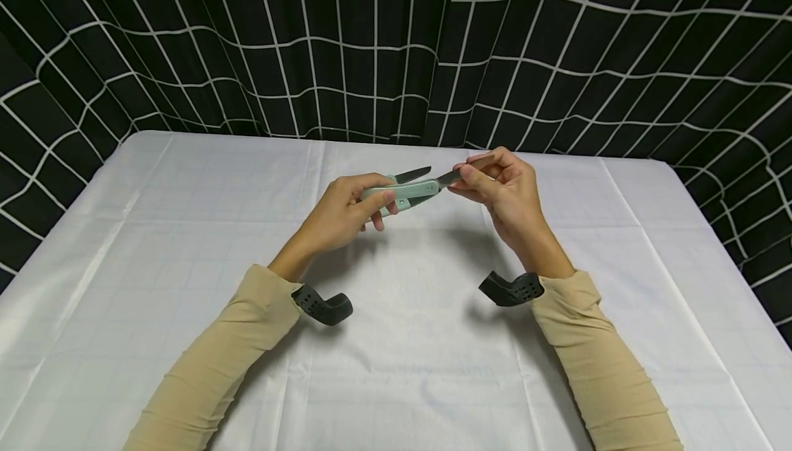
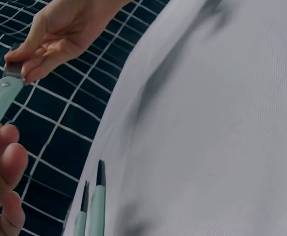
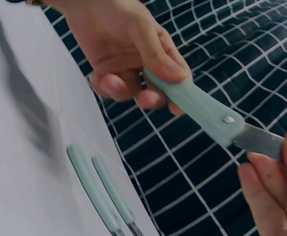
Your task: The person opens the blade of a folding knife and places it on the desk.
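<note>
A folding knife with a mint-green handle (image 1: 416, 190) is held up over the table between both hands. My left hand (image 1: 337, 216) grips the handle, thumb along its side. At the other end, my right hand (image 1: 510, 190) pinches the grey blade (image 3: 261, 140) between thumb and fingers, and the blade extends out from the handle's pivot. Two more mint-green folding knives lie side by side on the table below, blades out. The right wrist view shows their handles, one nearer (image 3: 90, 186) and one farther (image 3: 112, 187); the left hand partly covers them in the head view.
A white cloth (image 1: 408, 361) with fold creases covers the table. Behind its far edge hangs a black curtain (image 1: 346, 45) with a white grid. Each wrist carries a black camera mount, one on the left (image 1: 323, 305) and one on the right (image 1: 511, 289).
</note>
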A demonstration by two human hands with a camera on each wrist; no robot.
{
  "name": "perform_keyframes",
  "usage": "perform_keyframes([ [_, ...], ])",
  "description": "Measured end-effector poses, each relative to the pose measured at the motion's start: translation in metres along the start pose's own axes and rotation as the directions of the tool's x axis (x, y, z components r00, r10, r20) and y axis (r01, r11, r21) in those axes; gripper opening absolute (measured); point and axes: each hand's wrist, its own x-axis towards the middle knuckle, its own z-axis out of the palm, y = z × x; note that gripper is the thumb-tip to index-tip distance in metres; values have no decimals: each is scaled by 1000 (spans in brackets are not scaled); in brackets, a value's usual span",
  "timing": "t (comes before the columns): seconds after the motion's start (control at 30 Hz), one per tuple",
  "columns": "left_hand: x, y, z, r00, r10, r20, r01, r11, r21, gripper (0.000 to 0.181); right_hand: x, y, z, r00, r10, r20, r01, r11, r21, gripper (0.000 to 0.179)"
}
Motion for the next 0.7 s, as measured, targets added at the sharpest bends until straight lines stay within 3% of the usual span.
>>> perform_keyframes([
  [0.23,0,1,3,997,11,-75,-18,996,-93,25,-3,3,11,994,20,-104,-6,991,137,16],
  [0.37,-1,2,3,998,-10,-59,3,993,-115,25,-1,3,9,993,64,-96,-49,987,155,13],
  [0.47,0,2,1,999,-45,-22,43,992,-116,26,0,3,2,993,91,-77,-82,991,105,12],
  [0.57,1,2,-2,997,-72,8,73,993,-96,26,2,3,-5,992,111,-59,-111,994,-7,13],
  [0.7,1,1,-4,994,-91,56,94,995,-44,28,4,2,-13,988,148,-43,-152,980,-130,11],
])
